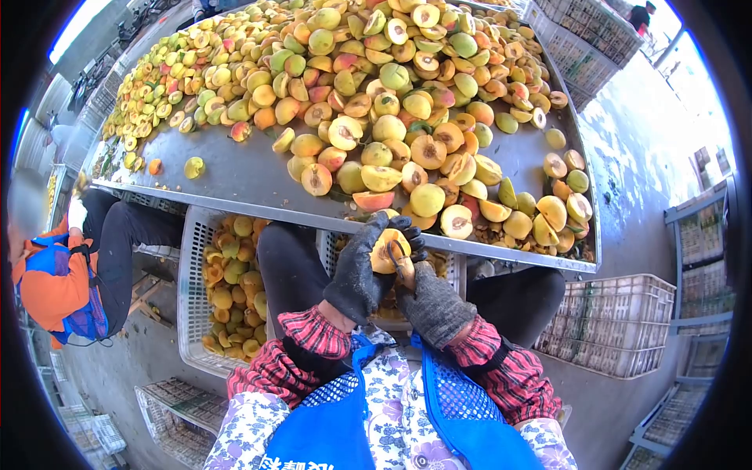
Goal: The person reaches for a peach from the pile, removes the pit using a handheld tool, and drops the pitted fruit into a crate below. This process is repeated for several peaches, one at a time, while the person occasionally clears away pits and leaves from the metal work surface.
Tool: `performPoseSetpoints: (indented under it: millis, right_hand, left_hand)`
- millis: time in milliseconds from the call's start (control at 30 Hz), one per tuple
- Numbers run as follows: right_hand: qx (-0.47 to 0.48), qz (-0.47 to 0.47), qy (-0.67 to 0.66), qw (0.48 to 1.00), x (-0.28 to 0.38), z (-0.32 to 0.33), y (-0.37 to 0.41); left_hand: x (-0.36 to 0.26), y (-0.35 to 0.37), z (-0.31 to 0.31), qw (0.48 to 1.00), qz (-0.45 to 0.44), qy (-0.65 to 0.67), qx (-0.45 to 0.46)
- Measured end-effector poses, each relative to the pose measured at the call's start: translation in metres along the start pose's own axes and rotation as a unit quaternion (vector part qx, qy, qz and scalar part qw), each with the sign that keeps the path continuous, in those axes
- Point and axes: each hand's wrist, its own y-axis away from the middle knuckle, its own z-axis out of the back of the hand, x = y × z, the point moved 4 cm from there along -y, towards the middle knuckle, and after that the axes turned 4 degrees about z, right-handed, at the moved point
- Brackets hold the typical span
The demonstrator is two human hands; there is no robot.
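My left hand (pixel 359 270), in a dark glove, is closed around a yellow peach half (pixel 387 249) with its cut face turned toward me. In my right hand (pixel 437 304), gloved in grey, is a pitting tool (pixel 406 270) with a brownish handle and a curved metal loop. That loop touches the cut flesh of the peach half. Both hands are just off the near edge of a metal table (pixel 258 176), which bears a large heap of halved peaches (pixel 376 110). My right fingertips are partly hidden around the handle.
Below the table edge, a white crate (pixel 192 313) of peach halves stands left of my knees; another is partly hidden between them. More crates (pixel 607 325) stand to the right and lower left (pixel 180 419). A co-worker (pixel 66 282) in orange sits at the left.
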Motion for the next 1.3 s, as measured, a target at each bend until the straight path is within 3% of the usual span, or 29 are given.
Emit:
performPoseSetpoints:
  millis: [200, 333, 467, 533, 633, 700, 767, 833, 900, 1000, 1067, 1133, 1167, 1233, 1267, 1300]
  right_hand:
    - [0.033, 0.004, 0.000, 0.999, -0.018, -0.019, -0.007]
    - [0.076, -0.009, 0.034, 0.996, -0.010, -0.013, -0.006]
    - [0.109, -0.016, 0.020, 0.994, -0.008, -0.014, -0.009]
    - [0.110, -0.007, -0.005, 0.994, -0.008, -0.014, -0.009]
    - [0.092, 0.042, -0.057, 0.993, -0.016, -0.022, -0.012]
    - [0.075, 0.086, -0.096, 0.989, -0.034, -0.039, -0.018]
    - [0.141, 0.050, -0.200, 0.968, -0.028, -0.036, -0.017]
    - [0.185, -0.029, -0.332, 0.925, -0.018, -0.029, -0.012]
    - [0.202, -0.149, -0.482, 0.840, -0.012, -0.023, -0.004]
    - [0.278, -0.077, -0.580, 0.762, -0.030, -0.034, -0.004]
    - [0.262, -0.081, -0.575, 0.771, -0.039, -0.040, -0.002]
    - [0.188, 0.101, -0.475, 0.854, -0.038, -0.033, -0.010]
    - [0.112, 0.280, -0.352, 0.886, -0.032, -0.024, -0.013]
    - [0.104, 0.282, -0.373, 0.878, -0.029, -0.020, -0.011]
    - [0.171, 0.103, -0.514, 0.834, -0.031, -0.021, -0.004]
    - [0.213, 0.026, -0.575, 0.790, -0.032, -0.021, 0.001]
  left_hand:
    - [0.014, -0.011, 0.020, 0.998, 0.056, 0.002, -0.027]
    - [0.014, -0.017, 0.045, 0.984, 0.005, -0.171, -0.047]
    - [0.026, -0.022, 0.078, 0.918, -0.116, -0.374, -0.059]
    - [0.028, -0.024, 0.084, 0.901, -0.132, -0.409, -0.059]
    - [0.032, -0.027, 0.089, 0.914, -0.091, -0.390, -0.068]
    - [0.023, -0.019, 0.062, 0.922, -0.084, -0.371, -0.068]
    - [0.019, -0.014, 0.043, 0.943, -0.081, -0.314, -0.073]
    - [0.021, -0.016, 0.045, 0.958, -0.074, -0.265, -0.080]
    - [0.027, -0.024, 0.061, 0.964, -0.060, -0.245, -0.085]
    - [0.027, -0.021, 0.043, 0.991, -0.003, -0.105, -0.080]
    - [0.029, -0.024, 0.045, 0.992, 0.011, -0.106, -0.071]
    - [0.030, -0.023, 0.040, 0.993, 0.046, -0.086, -0.069]
    - [0.028, -0.019, 0.029, 0.992, 0.075, -0.067, -0.071]
    - [0.032, -0.018, 0.024, 0.992, 0.103, -0.014, -0.076]
    - [0.037, -0.020, 0.025, 0.992, 0.102, 0.020, -0.077]
    - [0.039, -0.022, 0.025, 0.990, 0.101, 0.055, -0.078]
